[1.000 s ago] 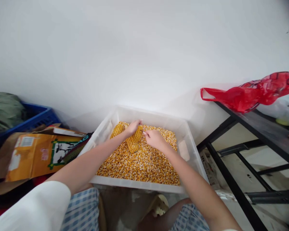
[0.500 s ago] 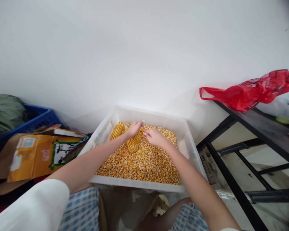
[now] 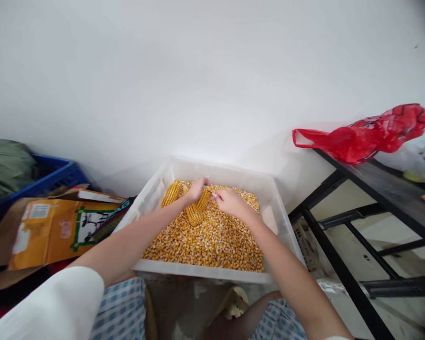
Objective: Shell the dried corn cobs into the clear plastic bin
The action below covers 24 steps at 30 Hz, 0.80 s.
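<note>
A translucent white plastic bin [image 3: 198,267] holds a deep bed of loose yellow corn kernels [image 3: 212,245]. Over its far half, my left hand [image 3: 197,190] is closed, its fingertips pinched together. My right hand [image 3: 229,202] is closed just to the right, thumb and finger pinched. Something thin and pale spans the small gap between the fingertips; its kind is too small to tell. Directly below my hands lie ears of corn [image 3: 195,216] with their kernels on, partly hidden by my left hand. Another ear of corn [image 3: 171,193] rests at the bin's left side.
At left are a flattened orange cardboard box [image 3: 56,231] and a blue crate [image 3: 62,172] with a green cloth-like bundle. A black metal-framed table [image 3: 386,189] stands at right, a red plastic bag [image 3: 361,137] on it. Behind the bin rises a white wall [image 3: 212,85].
My right hand has shifted slightly to the right, widening the gap between my fingertips. A thin strand now shows there. The ears of corn stay in place.
</note>
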Available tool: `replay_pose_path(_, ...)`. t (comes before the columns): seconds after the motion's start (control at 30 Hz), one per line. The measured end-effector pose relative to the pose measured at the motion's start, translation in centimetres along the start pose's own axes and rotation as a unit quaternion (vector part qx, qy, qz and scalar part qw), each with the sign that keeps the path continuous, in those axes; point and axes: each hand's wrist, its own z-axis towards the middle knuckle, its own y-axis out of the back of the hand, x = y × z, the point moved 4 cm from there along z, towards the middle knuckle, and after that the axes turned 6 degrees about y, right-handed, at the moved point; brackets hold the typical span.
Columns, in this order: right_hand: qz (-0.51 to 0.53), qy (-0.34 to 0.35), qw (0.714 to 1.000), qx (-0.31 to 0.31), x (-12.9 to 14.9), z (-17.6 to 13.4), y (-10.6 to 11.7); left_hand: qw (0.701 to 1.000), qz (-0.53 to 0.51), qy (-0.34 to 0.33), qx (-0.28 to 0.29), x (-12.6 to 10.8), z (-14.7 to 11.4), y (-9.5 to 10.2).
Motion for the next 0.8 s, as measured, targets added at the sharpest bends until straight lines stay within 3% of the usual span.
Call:
replay_pose_path(0.47, 0.011, -0.050, 0.998, -0.023, -0.5, 0.4, -1.6, 0.994, 0.096, 0.021, -0.048, -2.1, -2.0, -0.4)
replay_pose_path(0.63, 0.114, 0.025, 0.993, 0.002, -1.3, 0.6, -1.3, 0.999, 0.054, 0.004, -0.003, -2.4, -1.8, -0.3)
replay_pose_path(0.8, 0.137, 0.025, 0.990, 0.008, -1.7, 0.3, -0.4, 1.000, 0.016, -0.006, 0.021, -2.5, -1.7, -0.3)
